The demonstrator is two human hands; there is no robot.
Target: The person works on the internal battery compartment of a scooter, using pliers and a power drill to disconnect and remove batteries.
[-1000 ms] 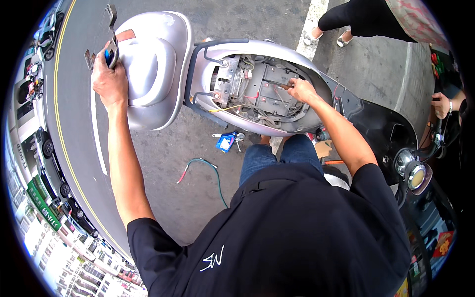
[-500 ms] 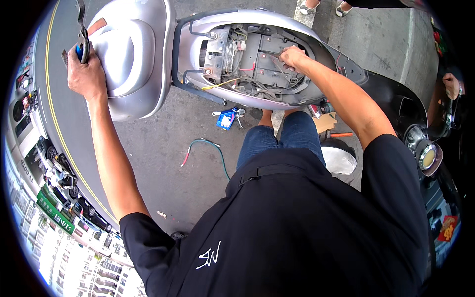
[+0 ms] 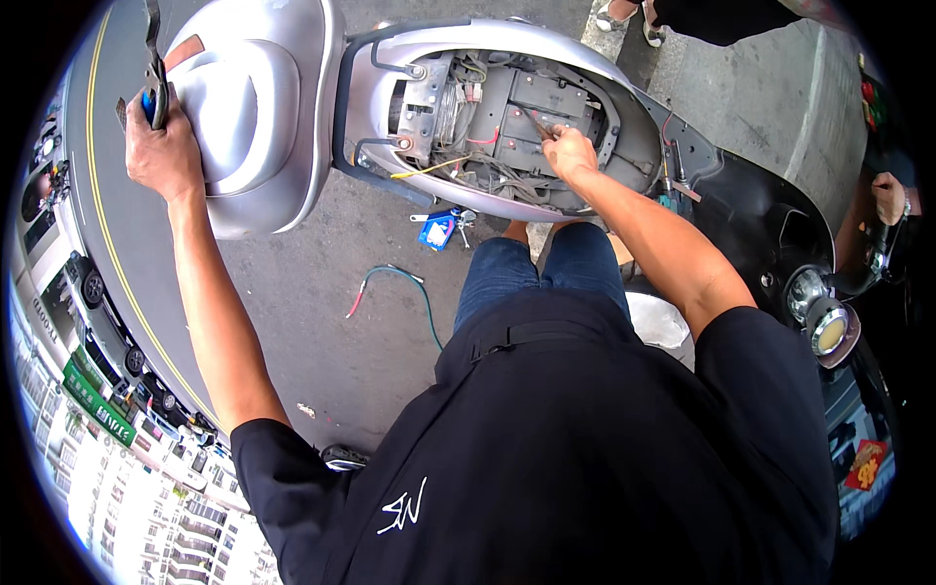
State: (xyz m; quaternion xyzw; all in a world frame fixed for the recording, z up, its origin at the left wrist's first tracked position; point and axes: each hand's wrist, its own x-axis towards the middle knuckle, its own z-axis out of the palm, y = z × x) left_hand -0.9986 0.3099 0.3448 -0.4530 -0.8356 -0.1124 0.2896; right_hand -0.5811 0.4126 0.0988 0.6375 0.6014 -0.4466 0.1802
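My left hand [image 3: 164, 146] grips a dark metal hand tool [image 3: 154, 58] with blue on it, against the left side of the silver rounded cover [image 3: 253, 117] at the scooter's rear. My right hand [image 3: 570, 151] is closed on a slim dark tool [image 3: 534, 120] angled into the open compartment of the silver scooter body [image 3: 409, 49]. Beneath the tool lie dark panels [image 3: 526, 93] with small fasteners. Loose wires, red [image 3: 485, 138] and yellow [image 3: 427, 168] among them, run beside these panels. A black tube frame [image 3: 343, 107] separates the cover from the compartment.
A blue pack with tools [image 3: 437, 232] and a curved hose [image 3: 419, 292] lie on the pavement; a white basin [image 3: 658, 322] is by my legs. Another person's shoes [image 3: 616, 15] show at the top, and a hand [image 3: 889, 195] at the right. A road [image 3: 117, 175] with parked vehicles runs left.
Both hands and the scooter appear higher and further left than a second ago. My right hand has since shifted down and left within the compartment, exposing the slim tool.
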